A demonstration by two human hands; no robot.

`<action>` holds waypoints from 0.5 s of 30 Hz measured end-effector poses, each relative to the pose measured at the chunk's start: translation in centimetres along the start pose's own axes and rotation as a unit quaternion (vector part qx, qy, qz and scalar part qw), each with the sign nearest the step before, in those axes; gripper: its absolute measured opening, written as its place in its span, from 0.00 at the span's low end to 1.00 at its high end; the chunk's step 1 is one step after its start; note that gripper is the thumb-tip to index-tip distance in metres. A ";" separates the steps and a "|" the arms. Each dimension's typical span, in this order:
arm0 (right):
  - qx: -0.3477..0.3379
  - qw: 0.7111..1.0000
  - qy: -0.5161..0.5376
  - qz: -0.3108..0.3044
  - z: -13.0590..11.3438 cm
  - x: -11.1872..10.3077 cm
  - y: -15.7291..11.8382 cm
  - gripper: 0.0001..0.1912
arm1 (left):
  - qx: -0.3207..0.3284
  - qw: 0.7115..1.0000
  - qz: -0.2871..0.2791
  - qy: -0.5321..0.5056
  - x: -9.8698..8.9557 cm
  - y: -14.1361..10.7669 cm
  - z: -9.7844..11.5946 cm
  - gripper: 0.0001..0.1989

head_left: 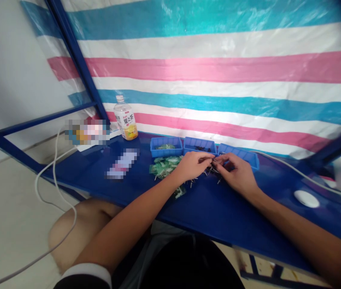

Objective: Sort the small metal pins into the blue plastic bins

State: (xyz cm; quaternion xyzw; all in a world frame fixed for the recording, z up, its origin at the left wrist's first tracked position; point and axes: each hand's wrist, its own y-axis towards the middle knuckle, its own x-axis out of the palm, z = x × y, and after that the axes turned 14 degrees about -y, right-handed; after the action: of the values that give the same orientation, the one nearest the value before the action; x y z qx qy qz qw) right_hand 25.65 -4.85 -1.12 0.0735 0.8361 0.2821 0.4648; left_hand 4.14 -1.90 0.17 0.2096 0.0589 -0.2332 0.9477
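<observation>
My left hand [195,165] and my right hand [237,172] meet fingertip to fingertip in front of the blue bins. Both are closed in a pinch around something too small to make out. Beneath the fingers lie small dark parts with thin metal pins [211,171]. A pile of green circuit boards [164,167] is beside my left wrist, and more boards [178,192] lie under that forearm. The left blue bin [166,152] holds green pieces; the middle bin [199,140] has small dark parts. My right hand partly covers the right bin [250,159].
A drink bottle [126,119] stands at the back left of the blue table [230,220]. Blurred-out items lie near it. A white mouse [307,198] rests on the right, with a white cable [303,173] behind it. Striped sheeting [212,72] hangs behind.
</observation>
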 end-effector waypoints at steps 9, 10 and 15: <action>-0.010 0.997 0.069 -0.040 0.9 0.7 0.1 0.17 | -0.029 0.994 0.081 -0.071 -0.1 0.2 0.2 0.02; -0.009 0.997 0.068 -0.042 0.8 0.6 0.1 0.17 | -0.031 0.993 0.086 -0.072 -0.1 0.1 0.3 0.03; 0.009 0.996 0.072 -0.043 0.6 0.6 0.0 0.15 | -0.032 0.992 0.107 -0.059 -0.1 -0.1 0.8 0.08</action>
State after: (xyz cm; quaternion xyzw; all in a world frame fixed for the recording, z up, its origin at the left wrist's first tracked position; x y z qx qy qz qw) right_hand 25.76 -4.35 -1.79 0.0209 0.8724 0.2585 0.4143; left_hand 4.06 -2.27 0.85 0.1703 -0.0122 -0.1406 0.9752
